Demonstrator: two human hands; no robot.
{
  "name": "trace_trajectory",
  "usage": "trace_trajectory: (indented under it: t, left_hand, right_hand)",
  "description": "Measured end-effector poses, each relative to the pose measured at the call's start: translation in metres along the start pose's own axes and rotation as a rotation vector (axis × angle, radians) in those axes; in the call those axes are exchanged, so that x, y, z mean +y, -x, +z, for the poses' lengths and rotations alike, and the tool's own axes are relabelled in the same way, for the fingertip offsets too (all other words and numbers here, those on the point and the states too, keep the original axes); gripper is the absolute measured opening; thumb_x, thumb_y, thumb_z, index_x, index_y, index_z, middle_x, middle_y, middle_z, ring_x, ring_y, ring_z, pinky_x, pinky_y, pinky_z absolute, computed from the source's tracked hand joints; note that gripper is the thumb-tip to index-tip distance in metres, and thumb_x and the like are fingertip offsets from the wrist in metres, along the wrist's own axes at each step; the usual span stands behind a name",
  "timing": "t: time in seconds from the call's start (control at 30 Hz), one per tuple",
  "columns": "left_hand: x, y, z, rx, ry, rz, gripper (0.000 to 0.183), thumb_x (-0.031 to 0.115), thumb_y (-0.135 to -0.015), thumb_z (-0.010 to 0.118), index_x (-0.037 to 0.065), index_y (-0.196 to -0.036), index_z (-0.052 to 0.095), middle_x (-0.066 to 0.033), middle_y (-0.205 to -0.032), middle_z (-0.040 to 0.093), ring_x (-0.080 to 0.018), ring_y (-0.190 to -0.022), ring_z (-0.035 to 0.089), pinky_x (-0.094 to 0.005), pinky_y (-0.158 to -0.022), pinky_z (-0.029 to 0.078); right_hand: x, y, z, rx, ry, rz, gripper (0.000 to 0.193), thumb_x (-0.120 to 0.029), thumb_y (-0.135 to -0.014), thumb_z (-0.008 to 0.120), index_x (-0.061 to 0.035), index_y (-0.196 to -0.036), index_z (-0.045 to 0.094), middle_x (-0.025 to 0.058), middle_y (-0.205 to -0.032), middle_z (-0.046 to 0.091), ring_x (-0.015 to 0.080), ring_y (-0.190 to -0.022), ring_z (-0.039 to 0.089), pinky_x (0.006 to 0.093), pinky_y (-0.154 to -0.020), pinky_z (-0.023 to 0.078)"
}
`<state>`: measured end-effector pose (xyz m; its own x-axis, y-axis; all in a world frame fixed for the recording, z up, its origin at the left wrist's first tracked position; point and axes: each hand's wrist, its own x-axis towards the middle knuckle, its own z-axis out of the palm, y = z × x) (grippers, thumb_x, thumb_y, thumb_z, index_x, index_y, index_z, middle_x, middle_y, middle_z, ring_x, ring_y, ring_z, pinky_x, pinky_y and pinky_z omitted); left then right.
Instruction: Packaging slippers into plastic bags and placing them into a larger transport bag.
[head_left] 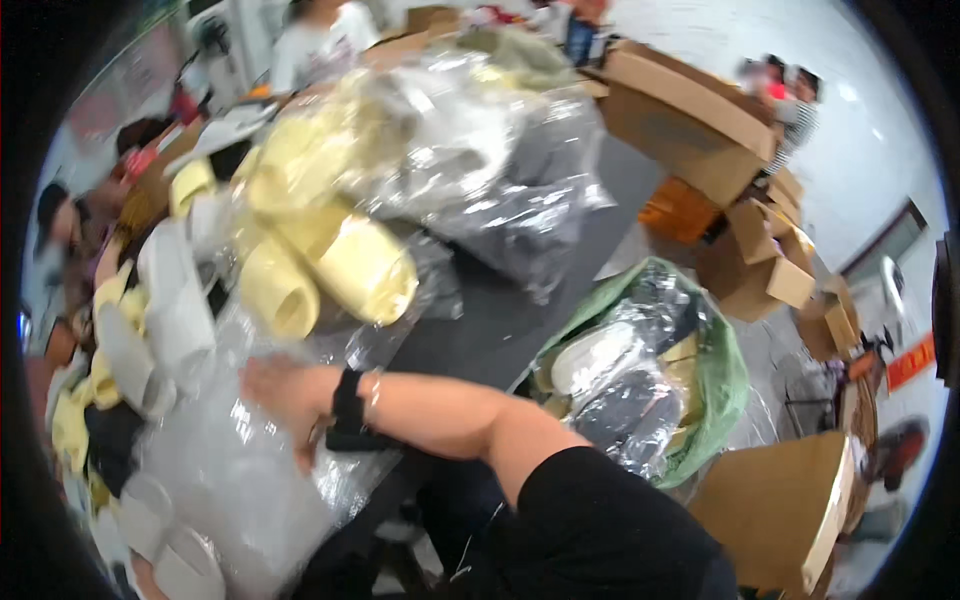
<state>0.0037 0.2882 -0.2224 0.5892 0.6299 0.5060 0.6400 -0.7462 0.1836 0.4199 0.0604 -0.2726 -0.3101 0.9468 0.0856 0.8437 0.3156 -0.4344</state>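
Your right hand (285, 395): blurred, over clear plastic (235, 480), can't tell if gripping | your left hand (146, 578): barely showing, grip unclear | clear plastic: beside white slippers (188, 566), nearer you than yellow slippers (362, 268)

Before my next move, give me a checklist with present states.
1. Right hand over clear plastic: ok.
2. Right hand's grip: cannot tell; its fingers are blurred.
3. Left hand's hold: cannot tell; apparently just a sliver shows at the lower edge.
4. Nearest yellow slippers in clear wrapping: ok.
5. Green sack open at the top: ok.
6. White and grey slippers at left neatly lined up: not ok, jumbled.
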Motion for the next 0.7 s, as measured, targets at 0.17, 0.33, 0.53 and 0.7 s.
trace_trajectory:
  t: [0.17, 0.33, 0.53, 0.7]
  left_hand:
    - [-0.129, 0.106, -0.234, 0.170, -0.134, -0.385, 0.046, 0.017, -0.094, 0.057, -0.007, -0.133, 0.052, -0.0235, -0.128, 0.060, -0.0373, -0.119, 0.056, -0.0427, -0.104, 0.041]
    - [0.090, -0.002, -0.231, 0.164, -0.452, -0.019, 0.023, 0.015, -0.085, 0.063, -0.005, -0.098, 0.062, -0.0188, -0.091, 0.063, -0.0302, -0.088, 0.061, -0.0353, -0.081, 0.047]
    - [0.241, -0.031, -0.099, 0.036, -0.085, 0.253, 0.027, 0.024, -0.075, 0.068, 0.001, -0.087, 0.062, -0.0182, -0.088, 0.058, -0.0384, -0.091, 0.054, -0.0458, -0.084, 0.042]
    - [0.250, -0.010, 0.035, -0.216, 0.061, 0.282, 0.015, 0.015, -0.076, 0.062, 0.002, -0.081, 0.065, -0.0158, -0.088, 0.063, -0.0365, -0.093, 0.056, -0.0433, -0.082, 0.048]
  right_hand:
    - [-0.025, 0.010, -0.040, -0.065, -0.142, 0.072, 0.120, -0.037, -0.049, 0.094, 0.0160, -0.138, 0.033, 0.0340, -0.144, 0.038, 0.0422, -0.140, 0.033, 0.0433, -0.118, 0.024]
    - [-0.018, 0.009, -0.031, -0.140, 0.046, 0.161, 0.137, -0.045, -0.056, 0.089, 0.0101, -0.152, 0.008, 0.0328, -0.159, 0.011, 0.0384, -0.152, 0.004, 0.0444, -0.124, 0.006]
    - [-0.003, 0.006, -0.008, -0.075, 0.080, 0.114, 0.140, -0.051, -0.052, 0.089, 0.0064, -0.153, 0.010, 0.0280, -0.161, 0.011, 0.0387, -0.152, 0.004, 0.0472, -0.123, 0.006]
    - [0.020, 0.007, 0.003, -0.114, 0.078, 0.073, 0.137, -0.062, -0.057, 0.081, 0.0040, -0.155, 0.012, 0.0291, -0.161, 0.009, 0.0422, -0.151, 0.002, 0.0518, -0.122, 0.006]
